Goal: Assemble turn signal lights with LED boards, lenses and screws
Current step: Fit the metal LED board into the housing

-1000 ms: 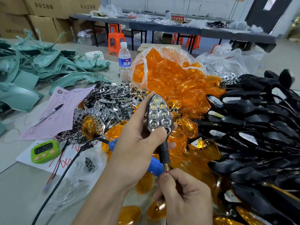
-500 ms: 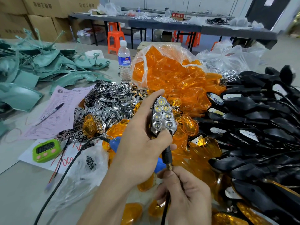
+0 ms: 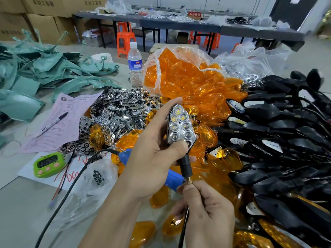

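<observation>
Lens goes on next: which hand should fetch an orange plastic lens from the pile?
Probably right. The left hand grips the black, chrome-faced turn signal light; the right hand only pinches its thin black wire, with loose orange plastic lenses beside it.

- A clear water bottle (image 3: 135,66) with a blue label is seen upright on the table (image 3: 21,212), at eleven o'clock from the view's centre.
- A pink form (image 3: 62,122) is laid at nine o'clock, with a black pen (image 3: 52,123) resting on it.
- A green digital timer (image 3: 48,164) is placed at eight o'clock, on a white sheet (image 3: 32,169) marked in red.
- A heap of teal plastic panels (image 3: 44,68) is piled at ten o'clock.
- Cardboard boxes (image 3: 44,13) are stacked at far eleven o'clock.
- Orange stools (image 3: 125,40) are seen by long dark tables (image 3: 179,26) at twelve o'clock, where a red sign (image 3: 194,14) is stood.
</observation>
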{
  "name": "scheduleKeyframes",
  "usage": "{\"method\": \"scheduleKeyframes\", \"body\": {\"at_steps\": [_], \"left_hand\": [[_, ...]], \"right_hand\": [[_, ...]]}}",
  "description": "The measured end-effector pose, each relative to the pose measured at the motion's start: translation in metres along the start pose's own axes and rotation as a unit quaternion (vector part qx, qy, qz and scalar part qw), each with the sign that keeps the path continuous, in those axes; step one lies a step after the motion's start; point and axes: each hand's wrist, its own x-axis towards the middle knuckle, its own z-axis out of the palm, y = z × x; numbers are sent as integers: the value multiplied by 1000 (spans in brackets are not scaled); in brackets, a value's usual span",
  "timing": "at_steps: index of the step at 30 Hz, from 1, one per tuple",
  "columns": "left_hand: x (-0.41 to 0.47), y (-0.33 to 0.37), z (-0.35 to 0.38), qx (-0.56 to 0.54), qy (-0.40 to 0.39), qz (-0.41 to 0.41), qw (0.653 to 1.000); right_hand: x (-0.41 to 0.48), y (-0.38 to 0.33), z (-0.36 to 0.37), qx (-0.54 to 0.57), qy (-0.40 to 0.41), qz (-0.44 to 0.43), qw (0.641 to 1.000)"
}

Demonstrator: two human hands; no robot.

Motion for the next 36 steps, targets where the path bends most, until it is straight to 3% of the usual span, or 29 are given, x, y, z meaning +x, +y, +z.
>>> {"method": "scheduleKeyframes", "body": {"at_steps": [4,12,23,29,36], "left_hand": [[5,-8,-1,-21,-2,-18,1000],[10,-25,-6,-27,32,-43,998],[16,-35,-12,49,42,-54,996],[17,-37,-12,14,48,-61,997],[9,-49,-5,-1,56,-75,996]], "right_hand": [[5,7,4,7,13,4,1000],[25,26,3,-96,-17,9,995],[34,36,10,-138,-2,-25,990],[35,36,4,-184,-20,-54,981],[32,46,6,-173,14,3,985]]}}
